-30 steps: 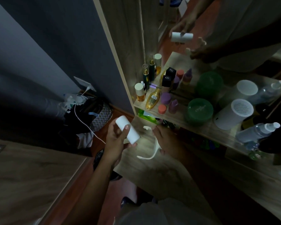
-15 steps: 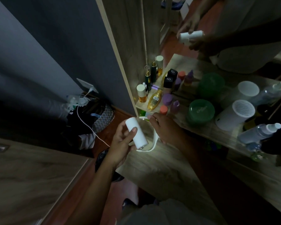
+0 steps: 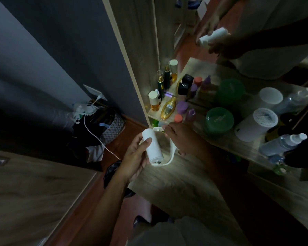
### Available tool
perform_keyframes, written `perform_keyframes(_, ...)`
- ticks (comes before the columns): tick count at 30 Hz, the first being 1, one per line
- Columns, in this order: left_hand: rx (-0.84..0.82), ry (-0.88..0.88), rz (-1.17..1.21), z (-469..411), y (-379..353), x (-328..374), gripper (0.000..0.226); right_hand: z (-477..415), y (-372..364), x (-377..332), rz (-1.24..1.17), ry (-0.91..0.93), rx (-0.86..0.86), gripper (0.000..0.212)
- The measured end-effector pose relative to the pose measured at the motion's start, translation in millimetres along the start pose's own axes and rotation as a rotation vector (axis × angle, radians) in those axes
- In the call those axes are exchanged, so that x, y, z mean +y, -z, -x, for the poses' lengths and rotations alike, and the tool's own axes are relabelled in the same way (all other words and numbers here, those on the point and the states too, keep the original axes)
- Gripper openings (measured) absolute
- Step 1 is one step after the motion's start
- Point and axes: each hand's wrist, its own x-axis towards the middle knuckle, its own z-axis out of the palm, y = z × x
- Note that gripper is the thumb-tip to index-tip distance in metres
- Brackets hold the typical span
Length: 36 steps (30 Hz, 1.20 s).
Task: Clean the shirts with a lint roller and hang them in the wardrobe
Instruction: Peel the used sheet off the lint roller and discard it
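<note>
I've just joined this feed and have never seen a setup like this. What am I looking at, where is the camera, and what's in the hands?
There is no machine here. A person works with bare hands, and the single picture comes from a camera worn on their head, looking down. The left hand grips a white lint roll. The right hand holds the curved white handle against it. I cannot tell whether the roll is seated. Ahead is a wooden shelf against a mirror, so the hands at top right are reflections. On the shelf stand small bottles, a green jar, a white slotted cylinder and a spray bottle.
</note>
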Motion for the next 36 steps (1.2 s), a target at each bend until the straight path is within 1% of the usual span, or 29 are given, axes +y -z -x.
perform_keyframes(2, -0.004, 0.009, 0.025, 0.0, -0.9, 0.6, 0.034, -0.3, 0.9, -0.8, -0.023, -0.015, -0.026, 0.096)
perform_keyframes(4, -0.007, 0.012, 0.034, -0.7, -0.7, 1.2, 0.034, -1.0, -1.1, 0.5, -0.034, -0.020, -0.002, 0.095)
perform_keyframes(6, -0.018, 0.014, 0.033, -1.2, 0.0, 0.7, 0.038, -0.5, -0.3, 4.8, -0.007, -0.015, 0.017, 0.101)
perform_keyframes(7, -0.018, 0.016, 0.045, -1.1, -0.1, 0.5, 0.038, -1.1, -2.4, 6.0, -0.046, -0.001, 0.010, 0.104)
perform_keyframes(8, -0.016, 0.017, 0.060, -0.9, 0.1, 0.2, 0.038, -1.6, -3.2, 5.8, -0.038, 0.026, 0.045, 0.104)
perform_keyframes(11, -0.031, 0.010, 0.083, -0.6, 0.1, -0.4, 0.039, -5.6, -11.1, 7.1, 0.003, -0.003, -0.004, 0.100)
perform_keyframes(12, -0.036, 0.010, 0.084, -0.2, -0.6, 0.2, 0.039, -4.7, -12.4, 7.8, 0.012, -0.019, 0.029, 0.099)
perform_keyframes(13, -0.040, 0.012, 0.084, 0.2, -1.4, 0.9, 0.039, -4.1, -11.5, 6.4, -0.062, -0.024, 0.031, 0.101)
perform_keyframes(15, -0.034, 0.019, 0.076, 0.5, -1.8, 1.8, 0.036, -1.4, -3.5, 0.0, -0.091, -0.021, 0.046, 0.104)
perform_keyframes(18, -0.049, 0.023, 0.064, 2.3, -2.3, 4.1, 0.038, 0.8, -2.8, -2.2, -0.118, -0.063, 0.067, 0.094)
perform_keyframes(20, -0.053, 0.028, 0.052, 2.4, -0.4, 4.9, 0.040, -1.2, -8.1, -1.8, -0.187, -0.076, 0.065, 0.096)
perform_keyframes(21, -0.052, 0.027, 0.044, 2.3, 0.1, 5.9, 0.041, -1.9, -11.9, -2.9, -0.205, -0.079, 0.033, 0.097)
perform_keyframes(24, -0.090, 0.026, -0.057, 0.7, 2.2, 8.6, 0.045, -5.9, -31.3, 0.6, -0.294, -0.136, 0.028, 0.100)
perform_keyframes(25, -0.109, 0.034, -0.087, 0.4, 2.5, 10.8, 0.047, -2.4, -25.4, -1.6, -0.367, -0.158, 0.016, 0.098)
perform_keyframes(26, -0.125, 0.047, -0.096, 0.0, 2.8, 13.7, 0.048, 1.2, -19.7, -4.1, -0.478, -0.193, 0.095, 0.086)
perform_keyframes(27, -0.144, 0.055, -0.105, -0.2, 3.2, 16.7, 0.049, 3.0, -17.5, -5.3, -0.567, -0.239, 0.094, 0.060)
perform_keyframes(28, -0.161, 0.060, -0.121, -0.5, 3.3, 19.3, 0.049, 3.4, -19.4, -2.0, -0.525, -0.233, 0.240, 0.030)
perform_keyframes(29, -0.178, 0.059, -0.146, -0.1, 2.7, 21.9, 0.047, 2.3, -24.3, 0.6, -0.500, -0.239, 0.306, 0.026)
perform_keyframes(30, -0.192, 0.056, -0.167, 0.3, 2.2, 23.1, 0.046, 1.3, -23.0, -1.4, -0.468, -0.194, 0.341, 0.033)
perform_keyframes(33, -0.205, 0.059, -0.197, 0.7, 1.2, 22.9, 0.043, 0.7, -26.2, -2.3, -0.555, -0.249, 0.371, 0.032)
perform_keyframes(34, -0.209, 0.055, -0.201, 0.0, 2.2, 21.9, 0.042, 0.4, -22.9, -3.6, -0.556, -0.241, 0.363, 0.032)
perform_keyframes(36, -0.217, 0.048, -0.210, 0.0, 1.9, 22.2, 0.042, 1.5, -19.8, -4.8, -0.662, -0.272, 0.342, 0.034)
